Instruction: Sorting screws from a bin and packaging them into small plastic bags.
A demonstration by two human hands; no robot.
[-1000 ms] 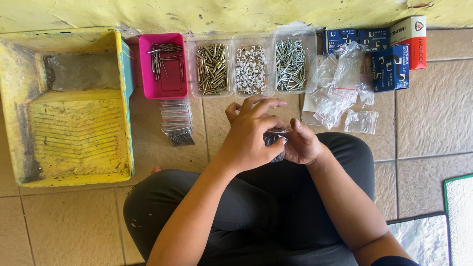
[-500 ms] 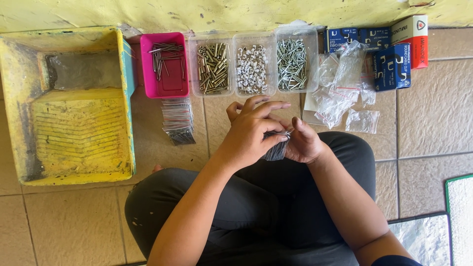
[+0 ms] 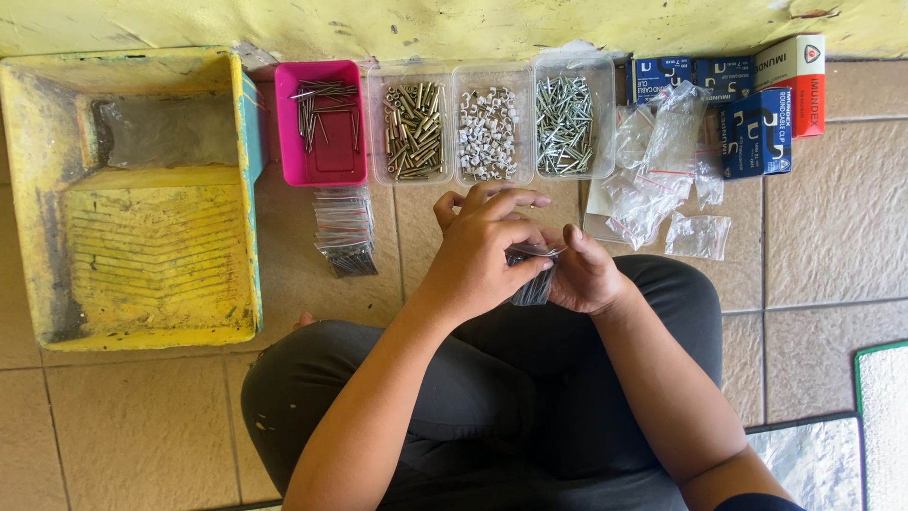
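Observation:
Over my lap, both hands work on a small clear plastic bag of dark nails [image 3: 534, 284]. My left hand [image 3: 478, 251] pinches the bag's top edge with thumb and fingers. My right hand [image 3: 586, 274] cups the bag from below and the right. A stack of filled bags of nails [image 3: 345, 232] lies on the tiled floor to the left of my hands. A pink tray of loose nails [image 3: 331, 123] stands beyond it.
Three clear tubs sit by the wall: brass plugs [image 3: 413, 128], white clips [image 3: 490, 132], silver screws [image 3: 567, 123]. Empty plastic bags [image 3: 653, 180] and blue and red boxes [image 3: 757, 104] lie at the right. A yellow paint tray [image 3: 132, 199] is left.
My hands have barely moved. The left fingers have shifted along the bag's top edge, and the bag hangs a little lower between the hands.

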